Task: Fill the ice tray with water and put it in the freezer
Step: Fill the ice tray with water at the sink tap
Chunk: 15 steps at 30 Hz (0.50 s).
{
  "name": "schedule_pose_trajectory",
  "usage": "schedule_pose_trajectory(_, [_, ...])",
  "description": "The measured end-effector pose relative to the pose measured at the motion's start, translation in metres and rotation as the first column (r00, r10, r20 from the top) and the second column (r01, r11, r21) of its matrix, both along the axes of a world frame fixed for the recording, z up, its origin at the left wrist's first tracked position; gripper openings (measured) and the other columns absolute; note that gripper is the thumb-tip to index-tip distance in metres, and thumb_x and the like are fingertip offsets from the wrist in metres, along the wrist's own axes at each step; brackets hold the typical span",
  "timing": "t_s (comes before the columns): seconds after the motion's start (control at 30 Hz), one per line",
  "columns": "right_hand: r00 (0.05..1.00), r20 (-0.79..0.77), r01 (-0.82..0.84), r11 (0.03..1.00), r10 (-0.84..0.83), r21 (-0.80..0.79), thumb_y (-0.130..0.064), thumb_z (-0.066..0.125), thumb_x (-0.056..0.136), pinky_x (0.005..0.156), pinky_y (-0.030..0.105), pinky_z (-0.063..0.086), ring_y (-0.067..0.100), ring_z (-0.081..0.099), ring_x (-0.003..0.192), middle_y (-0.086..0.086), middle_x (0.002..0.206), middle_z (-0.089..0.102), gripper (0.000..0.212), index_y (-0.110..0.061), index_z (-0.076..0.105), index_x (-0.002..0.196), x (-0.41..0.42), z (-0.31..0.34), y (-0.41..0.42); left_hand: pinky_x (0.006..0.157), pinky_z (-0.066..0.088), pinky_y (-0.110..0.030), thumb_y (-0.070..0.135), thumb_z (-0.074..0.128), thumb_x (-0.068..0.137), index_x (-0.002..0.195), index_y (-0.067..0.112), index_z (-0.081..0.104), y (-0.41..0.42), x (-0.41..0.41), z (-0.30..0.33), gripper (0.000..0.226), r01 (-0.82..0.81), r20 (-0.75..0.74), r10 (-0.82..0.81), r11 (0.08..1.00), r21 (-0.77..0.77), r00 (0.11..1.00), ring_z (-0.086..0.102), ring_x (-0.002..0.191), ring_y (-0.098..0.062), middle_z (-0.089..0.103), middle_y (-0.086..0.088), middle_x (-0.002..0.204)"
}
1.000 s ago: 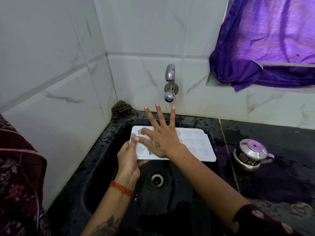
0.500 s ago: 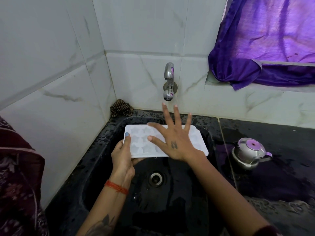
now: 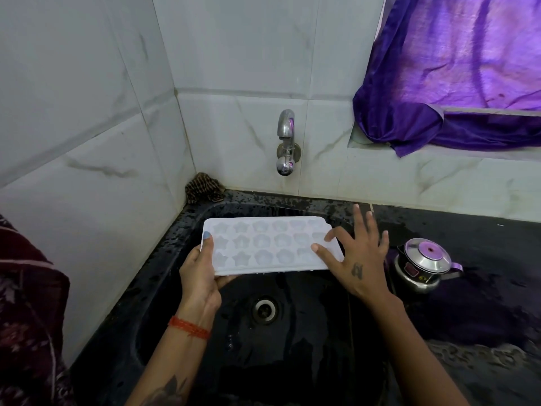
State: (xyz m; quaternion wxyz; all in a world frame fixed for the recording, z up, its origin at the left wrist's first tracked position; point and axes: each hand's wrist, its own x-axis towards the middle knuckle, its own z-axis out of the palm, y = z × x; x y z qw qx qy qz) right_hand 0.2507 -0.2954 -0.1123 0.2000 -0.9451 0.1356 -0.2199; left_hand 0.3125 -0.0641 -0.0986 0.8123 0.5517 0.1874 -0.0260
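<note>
A white ice tray (image 3: 263,244) with star and flower shaped cells hangs level over the black sink (image 3: 181,247). My left hand (image 3: 202,273) grips its left end, thumb on top. My right hand (image 3: 355,259) lies at the tray's right end with fingers spread, thumb and forefinger touching the top surface. The steel tap (image 3: 285,142) sticks out of the tiled wall above the tray's far edge. No water runs from it.
A small steel kettle with a purple lid knob (image 3: 423,263) stands on the wet black counter right of the sink. A dark checked rag (image 3: 205,190) sits in the back left corner. Purple cloth (image 3: 450,83) hangs over the window ledge. The drain (image 3: 265,309) lies below the tray.
My right hand slid from the tray's left-middle to its right end. The tray shifted a little to the left and its cells are now uncovered.
</note>
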Motion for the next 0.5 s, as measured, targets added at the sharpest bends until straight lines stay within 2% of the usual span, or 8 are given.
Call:
schedule_pose_trajectory(0.1, [0.997, -0.076, -0.026, 0.999, 0.024, -0.022, -0.078, 0.02, 0.071, 0.11, 0.052, -0.015, 0.021, -0.014, 0.145, 0.0, 0.159, -0.004, 0.064, -0.041, 0.061, 0.104, 0.0016, -0.0003, 0.0014, 0.068, 0.057, -0.043, 0.037, 0.056, 0.093, 0.088, 0.018, 0.061, 0.001, 0.0006, -0.0012, 0.02, -0.001, -0.003, 0.001, 1.0, 0.005, 1.0, 0.066, 0.082, -0.019, 0.068, -0.003, 0.091])
schedule_pose_trajectory(0.17, [0.993, -0.107, -0.053, 0.999, 0.053, 0.007, -0.078, 0.018, 0.074, 0.108, 0.05, -0.021, 0.019, -0.021, 0.143, -0.003, 0.159, -0.01, 0.062, -0.047, 0.059, 0.108, 0.0029, 0.0013, 0.0025, 0.067, 0.057, -0.042, 0.037, 0.056, 0.093, 0.088, 0.018, 0.06, 0.0013, 0.0009, -0.0014, 0.02, -0.001, -0.005, 0.001, 1.0, 0.005, 1.0, 0.066, 0.082, -0.019, 0.068, -0.002, 0.091])
schedule_pose_trajectory(0.23, [0.986, -0.142, -0.081, 0.996, 0.084, 0.03, -0.076, 0.019, 0.078, 0.106, 0.05, -0.025, 0.017, -0.026, 0.141, -0.005, 0.158, -0.015, 0.057, -0.049, 0.057, 0.111, 0.0044, 0.002, 0.0037, 0.067, 0.057, -0.042, 0.036, 0.056, 0.093, 0.087, 0.018, 0.06, 0.0014, 0.0012, -0.0006, 0.02, -0.004, -0.008, 0.004, 1.0, 0.0, 1.0, 0.065, 0.081, -0.018, 0.068, -0.002, 0.09])
schedule_pose_trajectory(0.3, [0.98, -0.164, -0.107, 0.993, 0.112, 0.043, -0.078, 0.016, 0.077, 0.105, 0.05, -0.026, 0.015, -0.029, 0.14, -0.006, 0.157, -0.017, 0.061, -0.049, 0.056, 0.114, 0.0057, 0.0025, 0.0043, 0.068, 0.056, -0.043, 0.036, 0.057, 0.093, 0.086, 0.018, 0.06, 0.0018, 0.0017, 0.0008, 0.02, -0.008, -0.007, 0.008, 1.0, 0.002, 1.0, 0.065, 0.081, -0.018, 0.067, -0.002, 0.089])
schedule_pose_trajectory(0.43, [0.975, -0.176, -0.128, 0.99, 0.136, 0.057, -0.08, 0.013, 0.071, 0.105, 0.051, -0.025, 0.016, -0.031, 0.139, -0.006, 0.157, -0.017, 0.066, -0.049, 0.057, 0.109, 0.0047, 0.0066, 0.0034, 0.067, 0.057, -0.041, 0.037, 0.058, 0.092, 0.087, 0.018, 0.061, 0.0025, 0.0024, 0.0026, 0.02, -0.016, 0.0, 0.016, 1.0, 0.005, 1.0, 0.066, 0.08, -0.018, 0.068, -0.002, 0.089])
schedule_pose_trajectory(0.5, [0.979, -0.161, -0.125, 0.992, 0.124, 0.008, -0.082, 0.013, 0.071, 0.104, 0.051, -0.027, 0.017, -0.03, 0.14, -0.005, 0.158, -0.016, 0.064, -0.048, 0.057, 0.103, 0.0036, 0.0078, 0.0023, 0.065, 0.058, -0.04, 0.037, 0.058, 0.092, 0.087, 0.018, 0.062, 0.0024, 0.002, 0.0029, 0.019, -0.019, 0.0, 0.019, 1.0, -0.001, 1.0, 0.066, 0.079, -0.017, 0.068, -0.001, 0.088])
